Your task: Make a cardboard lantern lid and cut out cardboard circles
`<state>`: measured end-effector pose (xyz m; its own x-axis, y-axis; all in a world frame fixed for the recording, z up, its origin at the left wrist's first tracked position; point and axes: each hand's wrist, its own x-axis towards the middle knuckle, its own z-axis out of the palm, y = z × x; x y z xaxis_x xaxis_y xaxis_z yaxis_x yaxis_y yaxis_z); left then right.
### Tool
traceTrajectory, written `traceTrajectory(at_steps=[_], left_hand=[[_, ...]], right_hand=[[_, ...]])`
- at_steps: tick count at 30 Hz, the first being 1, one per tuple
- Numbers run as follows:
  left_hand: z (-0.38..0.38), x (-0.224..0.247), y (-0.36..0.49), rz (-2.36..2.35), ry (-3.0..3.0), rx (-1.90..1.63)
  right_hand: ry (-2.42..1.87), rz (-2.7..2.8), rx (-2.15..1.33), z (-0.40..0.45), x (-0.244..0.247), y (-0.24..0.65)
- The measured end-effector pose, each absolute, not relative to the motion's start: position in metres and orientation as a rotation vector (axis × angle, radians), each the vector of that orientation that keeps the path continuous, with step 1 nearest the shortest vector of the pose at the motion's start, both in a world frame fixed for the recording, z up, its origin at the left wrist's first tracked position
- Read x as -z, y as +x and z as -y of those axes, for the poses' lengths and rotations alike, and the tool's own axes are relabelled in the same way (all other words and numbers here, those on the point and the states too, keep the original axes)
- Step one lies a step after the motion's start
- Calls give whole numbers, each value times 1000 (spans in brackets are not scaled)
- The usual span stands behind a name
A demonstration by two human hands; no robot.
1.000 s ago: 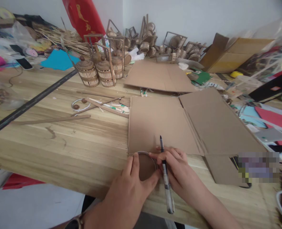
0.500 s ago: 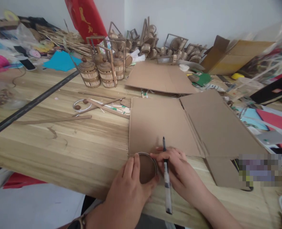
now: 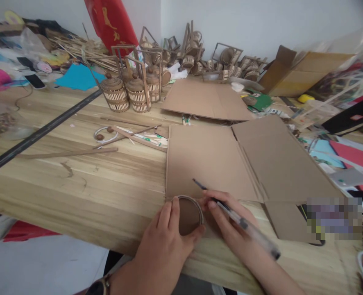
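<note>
My left hand (image 3: 166, 233) grips a thin round ring (image 3: 196, 203) by its sides, fingers along the left and thumb at the lower right. The ring lies at the near edge of a creased cardboard sheet (image 3: 206, 159), and brown cardboard shows through its middle. In my right hand (image 3: 230, 221), just right of the ring, is a pen (image 3: 246, 225) with a clear barrel. Its dark tip points up and left above the cardboard, apart from the ring.
Small lidded baskets (image 3: 115, 94) with handles stand at the back left. Brown strips (image 3: 73, 153) and another ring with round beads (image 3: 100, 137) lie left of the cardboard. A long black bar (image 3: 43, 131) crosses the left side. Behind are a second cardboard piece (image 3: 206, 98) and an open box (image 3: 307, 73).
The pen has swung from nearly upright to slanted, its tip now leaning left and its back end toward my right forearm. My left hand and the ring stay in place.
</note>
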<state>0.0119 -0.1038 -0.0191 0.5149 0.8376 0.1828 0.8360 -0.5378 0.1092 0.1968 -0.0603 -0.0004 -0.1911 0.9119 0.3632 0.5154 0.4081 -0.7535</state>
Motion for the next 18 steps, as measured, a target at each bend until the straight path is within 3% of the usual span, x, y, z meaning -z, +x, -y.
traceTrajectory(at_steps=[7,12,18], left_hand=[[111,43,30,-1960,2466,-597],[104,20,13,-1521,2701,-344],[86,4,4,-1495,2479,-316]], right_hand=[[-1338,1946,-766,63,21,205],[-1389,1922,-646,61,24,199],[-1347,1937,-636,61,22,199]])
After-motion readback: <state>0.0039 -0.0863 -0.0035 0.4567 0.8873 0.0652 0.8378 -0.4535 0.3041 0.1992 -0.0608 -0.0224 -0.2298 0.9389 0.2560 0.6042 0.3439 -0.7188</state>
